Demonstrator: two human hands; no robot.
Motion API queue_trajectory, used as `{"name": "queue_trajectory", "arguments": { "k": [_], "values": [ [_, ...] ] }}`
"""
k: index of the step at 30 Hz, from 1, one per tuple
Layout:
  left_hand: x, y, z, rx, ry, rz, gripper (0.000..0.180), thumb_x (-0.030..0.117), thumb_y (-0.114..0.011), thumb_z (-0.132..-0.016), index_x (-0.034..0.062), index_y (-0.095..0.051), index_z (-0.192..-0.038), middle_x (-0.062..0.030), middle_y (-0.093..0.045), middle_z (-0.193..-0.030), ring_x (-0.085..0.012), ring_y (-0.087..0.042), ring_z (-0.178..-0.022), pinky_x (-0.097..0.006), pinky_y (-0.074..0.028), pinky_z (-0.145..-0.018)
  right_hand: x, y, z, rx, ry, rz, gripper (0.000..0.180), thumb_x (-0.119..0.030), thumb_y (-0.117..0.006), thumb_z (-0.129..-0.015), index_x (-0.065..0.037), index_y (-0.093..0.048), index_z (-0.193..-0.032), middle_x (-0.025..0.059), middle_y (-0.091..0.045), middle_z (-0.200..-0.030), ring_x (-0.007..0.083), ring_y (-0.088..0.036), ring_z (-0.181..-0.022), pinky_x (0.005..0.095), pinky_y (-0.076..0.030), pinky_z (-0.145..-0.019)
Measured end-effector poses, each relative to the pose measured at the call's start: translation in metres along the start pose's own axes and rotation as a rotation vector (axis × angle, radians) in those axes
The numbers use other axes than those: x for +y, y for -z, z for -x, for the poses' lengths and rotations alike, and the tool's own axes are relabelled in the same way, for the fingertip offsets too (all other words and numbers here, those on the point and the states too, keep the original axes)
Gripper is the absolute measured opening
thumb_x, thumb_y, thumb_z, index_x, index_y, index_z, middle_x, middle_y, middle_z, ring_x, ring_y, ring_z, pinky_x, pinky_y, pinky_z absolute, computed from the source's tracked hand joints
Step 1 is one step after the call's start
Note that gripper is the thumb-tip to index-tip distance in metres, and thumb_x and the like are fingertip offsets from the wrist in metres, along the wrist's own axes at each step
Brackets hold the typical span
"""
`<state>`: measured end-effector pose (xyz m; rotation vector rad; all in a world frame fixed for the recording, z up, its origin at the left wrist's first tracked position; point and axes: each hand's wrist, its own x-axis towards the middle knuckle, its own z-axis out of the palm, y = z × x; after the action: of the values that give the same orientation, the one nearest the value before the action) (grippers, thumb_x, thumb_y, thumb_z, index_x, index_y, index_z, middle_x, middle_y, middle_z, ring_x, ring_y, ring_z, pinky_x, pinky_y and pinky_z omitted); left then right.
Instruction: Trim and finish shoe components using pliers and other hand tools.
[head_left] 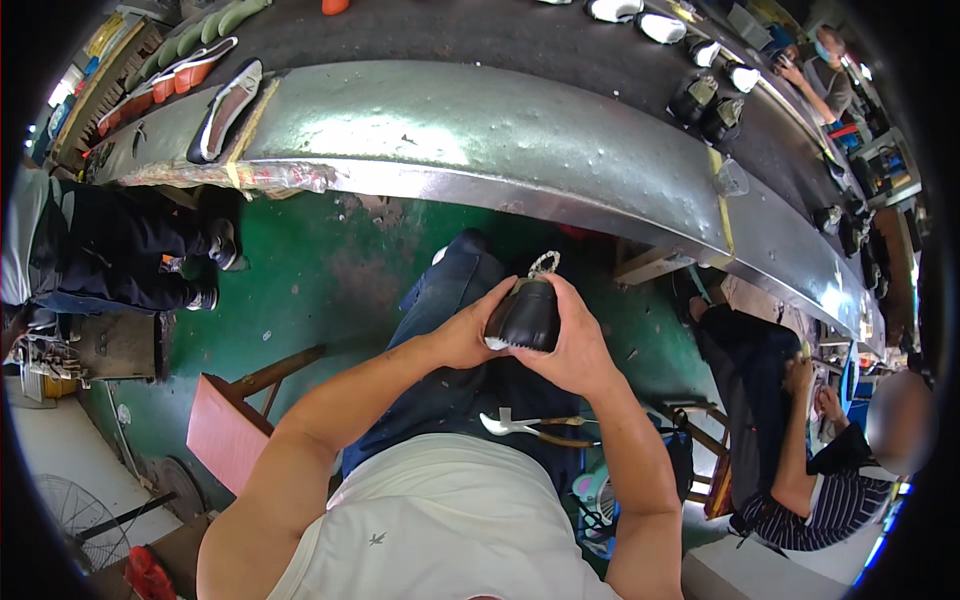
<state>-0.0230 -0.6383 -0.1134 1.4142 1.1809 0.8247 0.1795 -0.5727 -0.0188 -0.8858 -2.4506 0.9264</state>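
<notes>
Hands are both closed round one small black leather shoe (524,315), held over the lap, approx. centre of view. Left hand (468,335) is wrapped on the shoe's left side, fingers curled on top, thumb underneath; right hand (575,345) is clasped on the right side w/ fingers across the upper. Shoe is seen as glossy black, rounded at the near end, w/ a row of white stitching or a pale edge along its lower rim near the left thumb. A white chain-like loop (544,263) is seen at the shoe's far end, above the fingers. Sole can't be made out.

Below the hands, a pale metal hand tool w/ yellowish handles (530,426) is laid across the dark blue trousers (450,290), apart from the shoe. Beyond the knees, green floor (310,260) is seen, then a long curved grey metal conveyor edge (480,125) w/ more shoes on the belt. At right, a seated person in a striped top (840,500) is seen; at left, another person's dark-trousered legs (120,250).
</notes>
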Motion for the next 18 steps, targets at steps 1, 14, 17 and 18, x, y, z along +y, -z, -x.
{"name": "queue_trajectory", "arguments": {
  "k": [1,14,17,18],
  "values": [
    [-0.004,-0.003,-0.001,0.108,-0.076,-0.03,0.104,0.002,-0.08,-0.082,0.0096,-0.012,-0.16,-0.0155,-0.044,-0.152,-0.025,-0.047,-0.139,-0.037,-0.04,-0.113,-0.003,0.0,0.001,0.037,-0.077,-0.107,0.103,-0.029,-0.091,-0.064,0.001,-0.035,-0.144,0.026,-0.049,-0.139,0.0434,-0.05,-0.129,0.0441,-0.043,-0.109],
    [0.033,0.015,0.0,0.002,0.022,-0.175,0.055,0.046,-0.046,-0.104,-0.0015,-0.064,-0.123,-0.0235,-0.07,-0.102,-0.0348,-0.068,-0.094,-0.042,-0.052,-0.088,-0.005,-0.004,0.161,-0.373,-0.343,0.278,0.065,-0.04,-0.085,-0.072,-0.006,-0.059,-0.12,0.0158,-0.06,-0.115,0.0357,-0.064,-0.104,0.0442,-0.054,-0.089],
    [0.008,-0.007,0.005,-0.023,0.213,-0.536,0.033,0.025,-0.051,-0.1,-0.0014,-0.069,-0.11,-0.0199,-0.072,-0.091,-0.0274,-0.069,-0.083,-0.038,-0.053,-0.082,0.008,0.01,0.162,-0.466,-0.397,0.122,0.057,-0.032,-0.084,-0.072,-0.006,-0.061,-0.118,0.0159,-0.065,-0.11,0.0342,-0.066,-0.099,0.0426,-0.054,-0.086],
    [0.006,-0.004,0.003,-0.035,0.223,-0.531,0.033,0.025,-0.051,-0.1,-0.0014,-0.069,-0.11,-0.0199,-0.072,-0.091,-0.0274,-0.069,-0.083,-0.038,-0.053,-0.082,0.016,0.014,0.163,-0.506,-0.4,-0.037,0.053,-0.027,-0.083,-0.073,-0.006,-0.062,-0.117,0.0169,-0.066,-0.107,0.0336,-0.067,-0.097,0.0415,-0.054,-0.085]
  ]
}}
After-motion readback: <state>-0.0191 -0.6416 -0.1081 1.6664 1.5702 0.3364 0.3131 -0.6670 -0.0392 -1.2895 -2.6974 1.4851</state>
